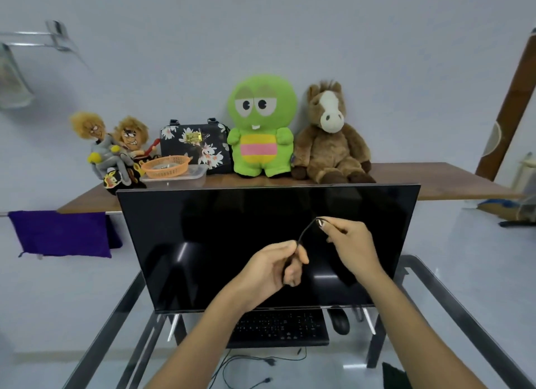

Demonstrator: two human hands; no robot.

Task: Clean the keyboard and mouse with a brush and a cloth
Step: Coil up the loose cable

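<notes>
Both my hands are raised in front of the black monitor [203,243]. My right hand [352,246] pinches the metal plug end of a thin black cable [307,229]. My left hand [272,268] grips the same cable lower down, fingers curled round it. Below the monitor, on the glass desk [452,310], lies the black keyboard [281,327], partly hidden by my left forearm. The black mouse [340,322] sits just right of it. A purple cloth [61,233] hangs on a rail at the left. I see no brush.
A wooden shelf [435,179] behind the monitor carries several plush toys, a floral bag [194,145] and an orange basket [166,166] in a clear tray. Loose cables [255,362] lie on the floor under the glass desk. A dark object [394,375] sits at the desk's lower right.
</notes>
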